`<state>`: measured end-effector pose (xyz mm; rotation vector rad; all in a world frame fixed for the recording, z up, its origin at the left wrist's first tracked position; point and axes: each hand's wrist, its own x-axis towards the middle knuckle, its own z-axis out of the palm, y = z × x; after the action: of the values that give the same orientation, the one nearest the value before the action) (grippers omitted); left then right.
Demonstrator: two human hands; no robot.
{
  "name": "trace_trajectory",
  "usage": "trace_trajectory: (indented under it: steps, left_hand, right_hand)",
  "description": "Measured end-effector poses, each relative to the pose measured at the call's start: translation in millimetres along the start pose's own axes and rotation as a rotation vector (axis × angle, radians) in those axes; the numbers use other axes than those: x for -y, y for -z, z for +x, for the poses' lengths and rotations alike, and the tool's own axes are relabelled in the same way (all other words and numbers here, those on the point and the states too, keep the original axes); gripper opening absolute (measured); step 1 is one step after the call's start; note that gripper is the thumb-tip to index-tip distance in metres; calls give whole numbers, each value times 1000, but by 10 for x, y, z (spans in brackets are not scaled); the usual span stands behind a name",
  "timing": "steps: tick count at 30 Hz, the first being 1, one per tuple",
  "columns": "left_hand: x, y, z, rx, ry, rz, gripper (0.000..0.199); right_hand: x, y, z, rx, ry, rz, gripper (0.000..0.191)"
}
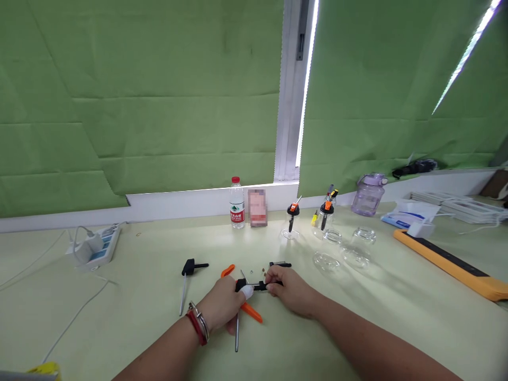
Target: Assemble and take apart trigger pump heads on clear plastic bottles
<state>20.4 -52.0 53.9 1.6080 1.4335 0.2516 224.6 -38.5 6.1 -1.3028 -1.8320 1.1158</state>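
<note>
My left hand [224, 306], with a white bandage on one finger and red and metal bracelets on the wrist, pinches one end of a small black part [254, 286]. My right hand [289, 288] grips the other end of the same part. Under my left hand lie an orange-handled tool [251, 312] and a thin metal shaft [237, 333]. A short black toothed piece [280, 264] and a few tiny loose bits [257, 272] rest just beyond my fingers.
A black T-handle screwdriver [189, 271] lies to the left. Further back stand a water bottle [237, 203], clear glass jars [345, 248] with small screwdrivers, and a purple jug [369, 194]. A power strip [95, 246] sits at left, an orange-edged board [452, 263] at right.
</note>
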Motion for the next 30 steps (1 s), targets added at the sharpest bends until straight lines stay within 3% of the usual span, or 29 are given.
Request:
trace_trajectory:
  steps: [3,9,17,30]
  left_hand:
    - [-11,-20,-18,5,-18,6,34]
    - [2,-48,-27,69,-11,2,36]
    - [63,-59,6,102,-40,14,37]
    - [-13,-35,-30,115,-36,37,36]
  right_hand:
    - [5,201,-38,73,-49,-38,6]
    - [-33,525,-26,-34,-81,-249,6]
    - [-3,561,-12,-123,-41,-381,11]
    - [69,642,4,-220,-32,-429,20]
